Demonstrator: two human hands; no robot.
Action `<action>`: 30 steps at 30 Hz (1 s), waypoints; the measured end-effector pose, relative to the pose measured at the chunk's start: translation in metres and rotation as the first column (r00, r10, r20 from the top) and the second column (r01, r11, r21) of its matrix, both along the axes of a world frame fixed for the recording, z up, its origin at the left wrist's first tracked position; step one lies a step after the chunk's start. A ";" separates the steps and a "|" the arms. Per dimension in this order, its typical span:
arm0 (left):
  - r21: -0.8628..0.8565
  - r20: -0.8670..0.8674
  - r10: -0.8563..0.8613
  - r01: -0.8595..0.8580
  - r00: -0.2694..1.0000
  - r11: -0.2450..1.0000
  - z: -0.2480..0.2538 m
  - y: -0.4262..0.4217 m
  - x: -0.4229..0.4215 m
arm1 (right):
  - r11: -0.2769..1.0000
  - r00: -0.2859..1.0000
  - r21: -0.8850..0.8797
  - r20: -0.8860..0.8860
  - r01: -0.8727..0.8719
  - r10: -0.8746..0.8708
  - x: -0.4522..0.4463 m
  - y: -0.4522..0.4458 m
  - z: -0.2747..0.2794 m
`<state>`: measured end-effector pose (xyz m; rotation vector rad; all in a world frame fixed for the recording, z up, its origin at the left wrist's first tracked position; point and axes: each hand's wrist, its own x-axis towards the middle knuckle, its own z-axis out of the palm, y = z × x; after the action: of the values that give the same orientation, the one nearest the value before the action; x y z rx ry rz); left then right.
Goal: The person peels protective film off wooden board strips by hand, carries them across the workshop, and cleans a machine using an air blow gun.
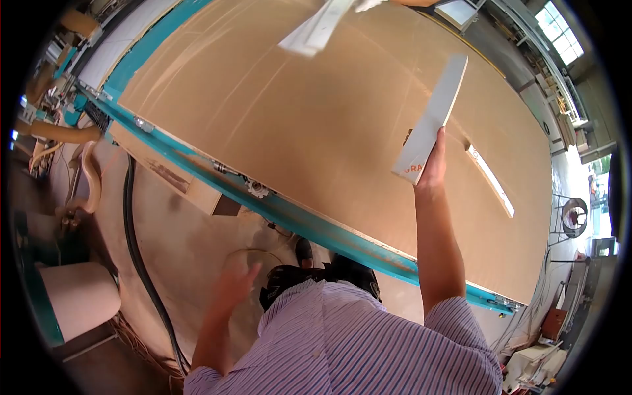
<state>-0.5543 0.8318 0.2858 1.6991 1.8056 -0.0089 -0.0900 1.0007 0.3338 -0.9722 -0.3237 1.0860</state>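
While the person's left hand (236,283) hangs blurred above a concrete floor (191,247), its grip impossible to tell, the right hand (432,164) clasps a pale board (436,112) by its near end over a broad brown panel (316,131) on a teal frame (329,237). Beyond the board lies a white strip (490,181); across the panel are blurred white pieces (316,29). A bright window (559,33) lights the crowded workshop.
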 end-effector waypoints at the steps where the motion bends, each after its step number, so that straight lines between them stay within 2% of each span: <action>1: -0.034 0.075 -0.027 0.029 0.997 0.999 0.027 0.021 0.029 | 1.000 1.000 -0.009 0.007 -0.021 0.021 -0.014 -0.001 0.004; 2: -0.063 0.151 -0.053 0.063 0.987 0.996 0.058 0.043 0.060 | 0.999 0.999 -0.016 0.014 -0.039 0.039 -0.026 -0.002 0.008; 4: 0.101 0.230 -0.168 0.148 0.959 0.984 0.083 0.074 0.112 | 0.998 0.999 -0.056 0.027 -0.039 0.041 -0.047 -0.005 0.014; 6: 0.299 0.315 -0.348 0.256 0.883 0.919 0.095 0.098 0.156 | 0.999 0.998 -0.020 0.032 -0.051 0.052 -0.059 -0.007 0.009; 8: 0.431 0.365 -0.391 0.219 0.844 0.875 0.103 0.110 0.190 | 1.000 1.000 -0.024 0.025 -0.007 0.007 -0.072 -0.012 0.012; 9: 0.495 0.388 -0.419 0.198 0.821 0.846 0.105 0.112 0.203 | 0.999 0.999 -0.030 0.048 0.015 -0.014 -0.077 -0.016 0.016; 12: 0.540 0.228 -0.476 0.296 0.850 0.788 0.090 0.117 0.227 | 0.992 0.984 -0.031 0.136 0.120 -0.115 -0.085 -0.025 0.026; 15: 0.695 0.324 -0.569 0.218 0.756 0.686 0.068 0.114 0.238 | 0.986 0.974 -0.050 0.175 0.157 -0.146 -0.073 -0.026 0.007; 21: 0.534 0.285 -0.629 0.425 0.724 0.731 0.075 0.117 0.253 | 0.989 0.985 0.003 0.092 0.147 -0.146 -0.059 -0.046 0.029; 24: 0.497 0.394 -0.616 0.406 0.682 0.767 0.076 0.107 0.274 | 0.983 0.969 -0.025 0.174 0.184 -0.177 -0.036 -0.056 0.022; 27: 0.578 0.560 -0.616 0.272 0.554 0.770 0.051 0.092 0.307 | 0.964 0.908 -0.055 0.355 0.259 -0.224 -0.002 -0.068 0.003; 28: 0.251 0.792 -0.342 0.240 0.506 0.938 0.056 0.083 0.323 | 0.965 0.917 -0.028 0.322 0.260 -0.237 0.009 -0.075 0.001; 29: -0.122 0.888 0.000 0.237 0.460 0.964 0.067 0.076 0.337 | 0.966 0.926 -0.001 0.285 0.259 -0.248 0.023 -0.084 -0.003; 30: -0.197 0.907 0.074 0.265 0.414 0.944 0.090 0.075 0.347 | 0.967 0.911 -0.028 0.342 0.254 -0.229 0.041 -0.097 -0.009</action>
<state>-0.2072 0.9066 0.3760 1.1531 0.7800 0.4801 -0.0489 0.9033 0.3251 -1.2314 -0.4315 0.7068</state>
